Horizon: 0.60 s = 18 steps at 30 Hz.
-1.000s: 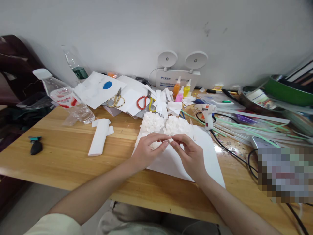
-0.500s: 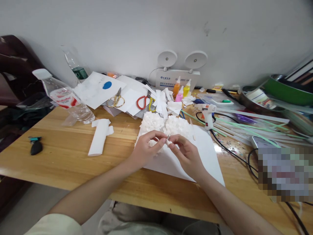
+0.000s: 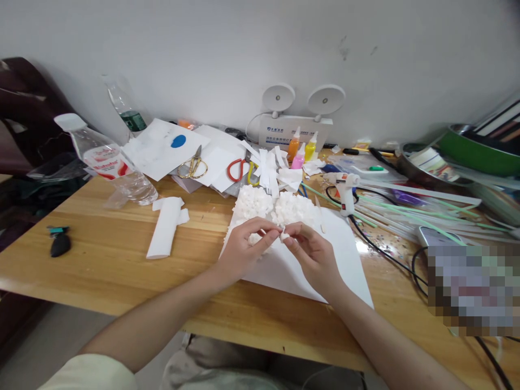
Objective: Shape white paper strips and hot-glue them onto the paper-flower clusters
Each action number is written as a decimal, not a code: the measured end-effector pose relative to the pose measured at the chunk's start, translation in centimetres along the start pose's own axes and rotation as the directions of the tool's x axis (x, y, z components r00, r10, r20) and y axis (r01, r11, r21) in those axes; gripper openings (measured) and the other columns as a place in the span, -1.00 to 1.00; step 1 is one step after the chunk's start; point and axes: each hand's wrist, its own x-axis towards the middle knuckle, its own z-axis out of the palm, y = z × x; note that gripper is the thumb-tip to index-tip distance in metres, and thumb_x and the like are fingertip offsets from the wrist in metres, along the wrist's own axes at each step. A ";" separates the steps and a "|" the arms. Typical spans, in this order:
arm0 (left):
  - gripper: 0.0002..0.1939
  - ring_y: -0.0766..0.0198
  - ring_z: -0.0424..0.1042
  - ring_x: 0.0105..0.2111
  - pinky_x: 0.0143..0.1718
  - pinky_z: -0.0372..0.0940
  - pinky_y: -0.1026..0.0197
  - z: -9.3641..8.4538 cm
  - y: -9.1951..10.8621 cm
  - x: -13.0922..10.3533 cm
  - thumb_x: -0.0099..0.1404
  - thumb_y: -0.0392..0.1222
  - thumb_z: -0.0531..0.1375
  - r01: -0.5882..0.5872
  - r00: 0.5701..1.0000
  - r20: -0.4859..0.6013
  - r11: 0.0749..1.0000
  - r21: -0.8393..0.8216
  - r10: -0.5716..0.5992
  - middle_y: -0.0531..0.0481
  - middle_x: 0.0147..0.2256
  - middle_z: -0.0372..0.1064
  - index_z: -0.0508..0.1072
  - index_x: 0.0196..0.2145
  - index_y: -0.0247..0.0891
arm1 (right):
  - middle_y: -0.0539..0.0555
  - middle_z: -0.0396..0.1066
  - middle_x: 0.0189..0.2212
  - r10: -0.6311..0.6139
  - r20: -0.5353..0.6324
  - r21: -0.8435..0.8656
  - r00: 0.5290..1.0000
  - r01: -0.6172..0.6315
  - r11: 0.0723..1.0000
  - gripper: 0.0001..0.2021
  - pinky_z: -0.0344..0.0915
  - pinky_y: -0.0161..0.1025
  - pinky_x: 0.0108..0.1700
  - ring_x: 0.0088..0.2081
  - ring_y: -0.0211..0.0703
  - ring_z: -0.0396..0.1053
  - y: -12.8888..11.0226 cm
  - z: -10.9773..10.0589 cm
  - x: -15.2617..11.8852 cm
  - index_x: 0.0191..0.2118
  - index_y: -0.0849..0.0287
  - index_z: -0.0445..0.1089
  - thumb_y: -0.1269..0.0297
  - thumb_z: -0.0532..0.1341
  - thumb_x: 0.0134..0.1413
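A small white paper piece (image 3: 284, 236) is pinched between the fingertips of both hands. My left hand (image 3: 247, 245) and my right hand (image 3: 311, 250) meet over a white sheet (image 3: 345, 260) on the wooden table. Clusters of crumpled white paper (image 3: 296, 208) lie on the sheet just beyond the fingers, and another (image 3: 252, 201) stands to their left. Part of a nearer cluster is hidden behind my left hand. Loose white paper strips (image 3: 267, 168) lie behind the clusters.
A folded white paper (image 3: 166, 227) and a water bottle (image 3: 108, 160) are left. Gold scissors (image 3: 195, 167) and red-handled scissors (image 3: 236, 170) lie behind. At right stand a glue gun (image 3: 346, 195) with a black cable, green sticks and a phone. Paint bottles (image 3: 298, 157) stand at the back.
The fingertips have shifted slightly on the small paper piece, which now shows more between them. My right hand has turned a little; the surroundings look the same.
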 end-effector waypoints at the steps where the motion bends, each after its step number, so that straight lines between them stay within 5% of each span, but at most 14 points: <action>1: -0.87 0.33 0.34 -0.31 -0.24 0.24 0.29 0.0 0.0 0.0 0.19 -0.19 0.13 -0.015 1.000 0.002 1.000 -0.006 0.015 -0.01 -0.36 0.38 0.44 -0.36 -0.26 | 0.01 0.24 -0.41 0.002 -0.009 0.007 1.000 -0.002 1.000 -0.95 0.19 -0.25 -0.26 -0.33 -0.24 0.21 0.0 0.0 0.0 -0.32 0.11 0.27 0.32 0.09 0.09; 18: -0.88 0.27 0.38 -0.26 -0.23 0.27 0.25 0.3 0.2 -0.4 0.14 -0.21 0.17 -0.002 1.000 -0.022 0.999 -0.042 0.001 -0.03 -0.29 0.44 0.46 -0.33 -0.24 | 0.01 0.28 -0.43 -0.012 -0.150 -0.060 0.989 0.003 0.998 -0.96 0.21 -0.23 -0.26 -0.34 -0.22 0.25 -0.3 0.1 -0.1 -0.33 0.12 0.31 0.32 0.15 0.04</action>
